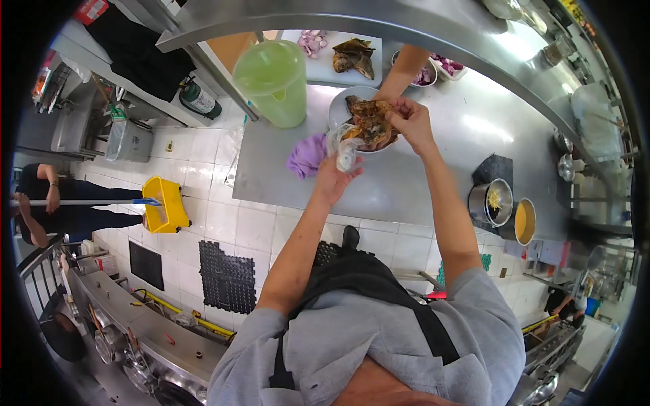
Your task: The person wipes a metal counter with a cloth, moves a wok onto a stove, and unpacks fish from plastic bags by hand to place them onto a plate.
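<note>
Over a round grey plate (340, 107) on the steel table, my right hand (412, 123) pinches the edge of a browned, flattened piece of meat or fish (374, 120). My left hand (336, 177) is closed round crumpled clear plastic (347, 150) at the near side of that piece. A purple cloth (309, 155) lies just left of my left hand. Another person's forearm (404, 70) reaches in from across the table, its hand hidden behind the piece. Beyond the plate, a similar browned piece (353, 58) rests on a white board (321, 68) beside chopped pink onion (312, 42).
A large green pitcher (276, 84) stands left of the plate. Bowls of onion (425, 74) sit at the back. Metal pots (489, 203) are at the right, one with yellow liquid (523, 222). A steel shelf (379, 28) spans overhead. A person mops beside a yellow bucket (166, 205).
</note>
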`<state>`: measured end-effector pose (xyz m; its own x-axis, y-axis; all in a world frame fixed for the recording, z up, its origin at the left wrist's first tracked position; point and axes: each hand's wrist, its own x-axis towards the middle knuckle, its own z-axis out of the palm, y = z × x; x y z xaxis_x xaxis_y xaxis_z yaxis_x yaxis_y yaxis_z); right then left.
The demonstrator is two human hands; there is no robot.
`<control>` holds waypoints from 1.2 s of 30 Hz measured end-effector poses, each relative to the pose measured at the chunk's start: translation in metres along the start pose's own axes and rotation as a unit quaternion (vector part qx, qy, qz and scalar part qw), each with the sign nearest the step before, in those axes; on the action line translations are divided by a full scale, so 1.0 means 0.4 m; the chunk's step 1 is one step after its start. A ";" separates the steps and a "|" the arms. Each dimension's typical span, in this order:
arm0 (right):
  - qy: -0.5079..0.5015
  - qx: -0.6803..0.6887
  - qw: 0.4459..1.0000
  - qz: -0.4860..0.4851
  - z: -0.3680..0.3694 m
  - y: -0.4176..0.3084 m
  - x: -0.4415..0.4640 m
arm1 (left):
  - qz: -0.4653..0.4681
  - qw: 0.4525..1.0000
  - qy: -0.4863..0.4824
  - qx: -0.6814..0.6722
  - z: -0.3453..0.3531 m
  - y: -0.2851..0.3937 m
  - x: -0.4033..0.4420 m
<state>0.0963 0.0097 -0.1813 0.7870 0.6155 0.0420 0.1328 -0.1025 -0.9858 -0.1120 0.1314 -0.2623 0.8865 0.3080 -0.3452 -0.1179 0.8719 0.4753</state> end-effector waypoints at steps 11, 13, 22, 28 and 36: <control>-0.044 -0.192 0.977 -0.082 0.035 -0.013 -0.023 | 0.096 0.980 -0.051 0.169 -0.006 0.095 0.078; -0.052 -0.157 0.985 -0.053 0.031 -0.027 -0.021 | 0.164 0.936 -0.064 0.305 -0.008 0.092 0.095; -0.017 -0.149 0.988 -0.029 -0.011 -0.010 -0.004 | 0.203 0.914 0.019 0.349 -0.046 0.073 0.148; 0.031 -0.199 0.977 -0.065 0.015 -0.028 0.006 | 0.228 0.936 0.135 0.233 0.005 0.063 0.143; -0.010 -0.348 0.920 -0.182 0.057 -0.134 0.169 | -0.007 0.858 0.042 0.512 -0.064 -0.025 0.044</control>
<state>0.1286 0.0748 -0.1291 0.6038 0.7218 0.3381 0.7438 -0.3577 -0.5646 -0.1068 0.1378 -0.2941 0.8445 0.3639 -0.3930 0.3847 0.0984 0.9178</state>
